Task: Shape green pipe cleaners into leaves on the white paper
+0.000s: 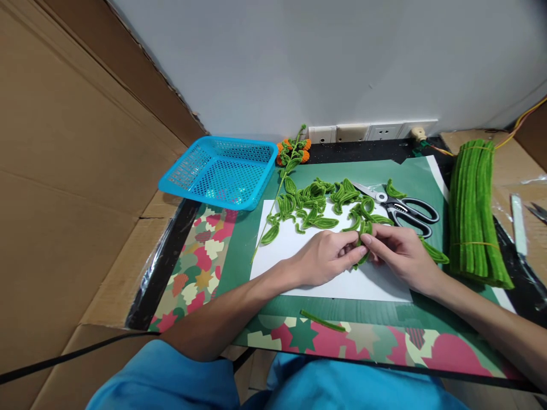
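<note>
Workpiece: green fuzzy piece, chenille-like in texture and narrow in form; its exact outline is partly hidden by the fingers.
Left hand: the left hand pinches the workpiece from its left side, thumb and fingers bent together.
Right hand: the right hand pinches the same workpiece from the right, thumb laid across the front, index finger bent behind.
Workpiece position: between the two sets of fingertips, its upper part projecting above them, over the right half of the white sheet.
White sheet: smooth, flat white sheet, set on the green mat.
Mat border: patterned strip, printed with stars and rounded shapes in red, green and cream.
Leaf parts: loose pile of green leaves, soft-piled, pointed ovals and curled loops, spread beyond the hands and to their left.
Scissors: metal blades and black-and-grey looped handles; the scissors lie beyond the right hand, blades toward the leaf pile.
Stock bundle: bundle of green stems, straight, fuzzy, banded near both ends, right of the right hand.
Loose stem: single green strip, slightly bent, on the patterned strip.
Basket: blue plastic basket, rectangular, perforated, at the far left.
Flower stem: slender green stem with orange flowers, textured blooms, beside the basket.
</note>
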`<state>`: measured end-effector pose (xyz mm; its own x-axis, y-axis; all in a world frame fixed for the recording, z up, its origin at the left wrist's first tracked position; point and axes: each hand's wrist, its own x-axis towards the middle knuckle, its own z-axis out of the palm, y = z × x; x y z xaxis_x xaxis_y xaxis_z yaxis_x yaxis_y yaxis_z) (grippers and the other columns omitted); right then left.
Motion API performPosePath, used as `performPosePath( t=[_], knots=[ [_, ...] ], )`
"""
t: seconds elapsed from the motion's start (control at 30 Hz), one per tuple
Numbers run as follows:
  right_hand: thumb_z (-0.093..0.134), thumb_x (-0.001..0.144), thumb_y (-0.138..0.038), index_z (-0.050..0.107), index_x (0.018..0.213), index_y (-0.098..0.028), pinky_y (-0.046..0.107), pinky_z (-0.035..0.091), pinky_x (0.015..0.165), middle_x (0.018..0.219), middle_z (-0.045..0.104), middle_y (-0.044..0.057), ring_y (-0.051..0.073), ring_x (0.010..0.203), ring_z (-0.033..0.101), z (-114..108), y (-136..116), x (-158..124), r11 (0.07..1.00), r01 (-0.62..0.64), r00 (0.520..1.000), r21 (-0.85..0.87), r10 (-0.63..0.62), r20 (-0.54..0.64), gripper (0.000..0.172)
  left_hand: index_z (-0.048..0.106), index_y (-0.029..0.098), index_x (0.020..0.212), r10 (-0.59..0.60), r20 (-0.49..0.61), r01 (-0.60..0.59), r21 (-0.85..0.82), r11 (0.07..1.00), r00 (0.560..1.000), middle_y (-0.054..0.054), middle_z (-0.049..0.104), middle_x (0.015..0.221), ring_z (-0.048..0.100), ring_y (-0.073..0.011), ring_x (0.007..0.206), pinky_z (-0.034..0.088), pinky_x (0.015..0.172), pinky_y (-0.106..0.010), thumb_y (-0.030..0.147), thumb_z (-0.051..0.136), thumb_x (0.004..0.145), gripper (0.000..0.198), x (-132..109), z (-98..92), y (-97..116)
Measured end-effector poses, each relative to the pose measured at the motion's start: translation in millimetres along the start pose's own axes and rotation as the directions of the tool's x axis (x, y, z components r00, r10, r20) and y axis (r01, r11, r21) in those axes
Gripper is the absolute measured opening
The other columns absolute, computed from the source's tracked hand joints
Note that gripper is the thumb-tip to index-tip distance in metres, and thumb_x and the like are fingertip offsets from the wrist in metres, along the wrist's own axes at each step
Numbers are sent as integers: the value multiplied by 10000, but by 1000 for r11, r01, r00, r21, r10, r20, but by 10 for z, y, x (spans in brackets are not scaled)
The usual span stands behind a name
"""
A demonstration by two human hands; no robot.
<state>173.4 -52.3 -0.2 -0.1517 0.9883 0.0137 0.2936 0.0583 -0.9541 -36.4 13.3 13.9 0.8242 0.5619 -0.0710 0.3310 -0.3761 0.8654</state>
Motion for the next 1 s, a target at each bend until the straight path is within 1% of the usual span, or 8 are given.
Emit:
performPosePath(
  t=[0.5,1.0],
  knots=[
    [616,1048,-589,586,661,-216,295,374,544,573,583,-7,144,546,505,-1,-1,-6,1000,-11,1000,11,11,0,539,609,179,852,-9,8,9,-3,1000,1000,7,689,754,585,-117,667,419,649,-262,429,526,1088,354,0,-1,0],
    [652,1030,-592,591,657,-213,299,377,562,584,583,-5,147,562,508,4,2,-1,1000,-18,1000,5,18,3,535,593,184,854,8,2,-8,-20,1000,1000,25,656,734,560,-108,652,389,647,-252,418,526,1090,339,-7,0,5]
  ],
)
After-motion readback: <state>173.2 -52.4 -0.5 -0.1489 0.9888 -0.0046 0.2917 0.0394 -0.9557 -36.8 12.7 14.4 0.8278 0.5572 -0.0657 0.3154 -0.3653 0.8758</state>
